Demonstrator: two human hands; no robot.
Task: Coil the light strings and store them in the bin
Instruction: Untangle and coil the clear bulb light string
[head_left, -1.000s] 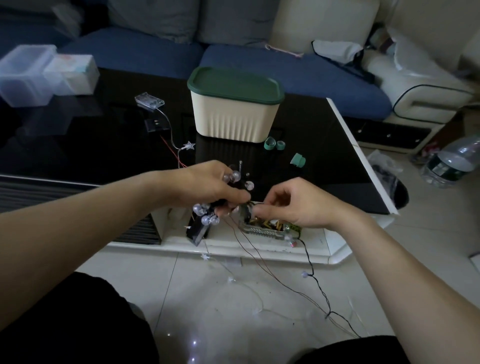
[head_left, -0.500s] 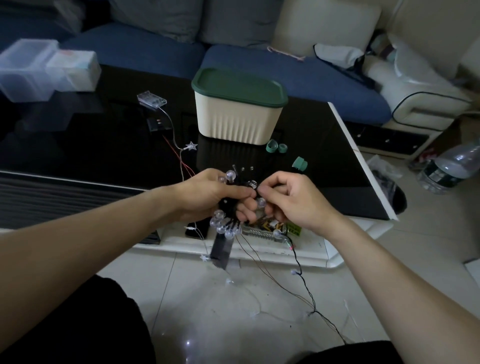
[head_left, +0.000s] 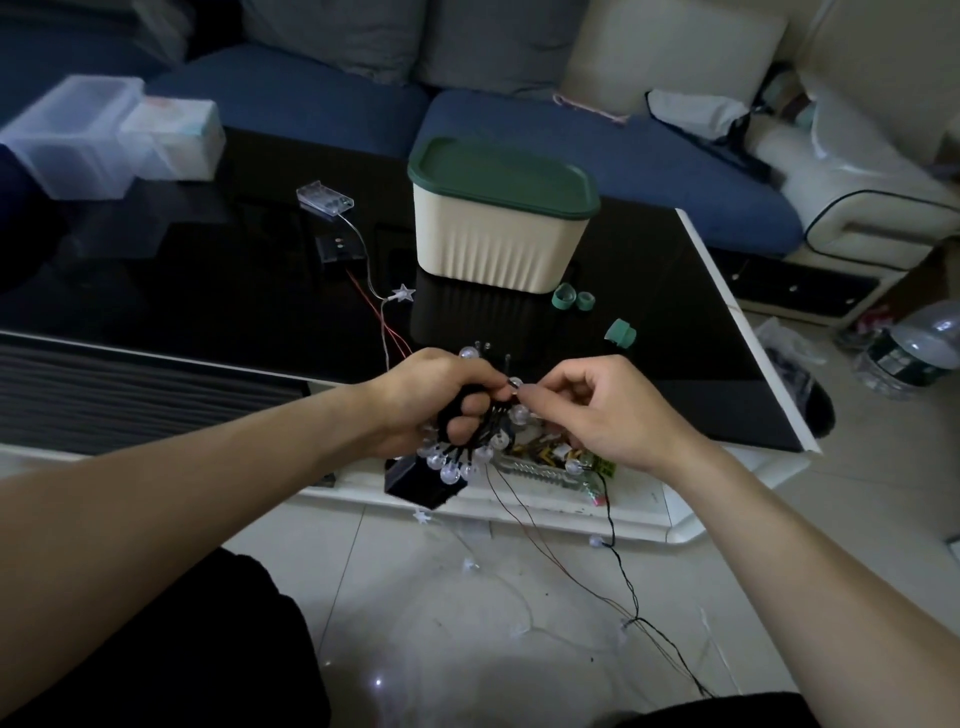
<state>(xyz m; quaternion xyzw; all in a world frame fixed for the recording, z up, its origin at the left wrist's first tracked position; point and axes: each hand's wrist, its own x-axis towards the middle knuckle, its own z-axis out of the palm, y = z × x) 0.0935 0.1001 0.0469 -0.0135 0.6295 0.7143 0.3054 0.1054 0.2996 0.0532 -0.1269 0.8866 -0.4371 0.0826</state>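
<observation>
The left hand (head_left: 441, 400) grips a half-wound bundle of bulb lights (head_left: 470, 447) off the desk's (head_left: 208, 291) near edge; the right hand (head_left: 582, 410) pinches the next bulb. Much cord (head_left: 621, 571) trails on the floor. 1 star string (head_left: 384, 306) lies uncoiled on the desk. The 1 bin (head_left: 498, 244), lid on, holds nothing visible.

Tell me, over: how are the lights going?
Left hand grips coiled globe lights. Right hand pinches the next bulb. Wire tail on floor. Bin lid on.
</observation>
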